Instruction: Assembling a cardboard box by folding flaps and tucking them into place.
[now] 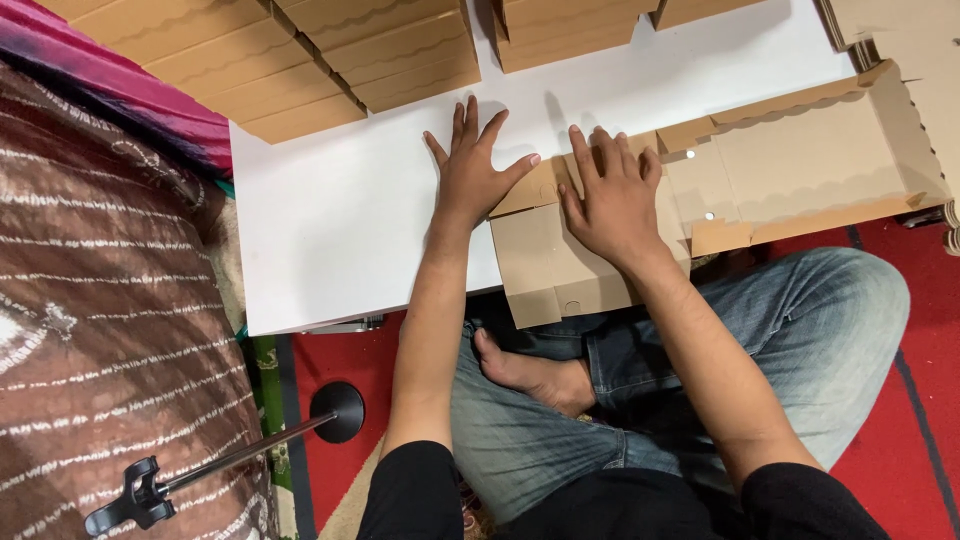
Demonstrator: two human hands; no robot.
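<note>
A flat brown cardboard box blank (790,160) lies across a low white table (330,220), its left end hanging over the near edge. My left hand (472,170) rests palm down with fingers spread, partly on the table and touching the blank's left flap (525,190). My right hand (612,195) presses flat on the blank's left panel (545,265), fingers pointing away from me. Neither hand grips anything.
Stacks of folded brown cardboard boxes (300,60) line the table's far side, with more cardboard at the far right (900,30). I sit cross-legged in jeans on a red floor mat (910,300). A patterned brown cloth (100,300) and a black stand (240,455) lie left.
</note>
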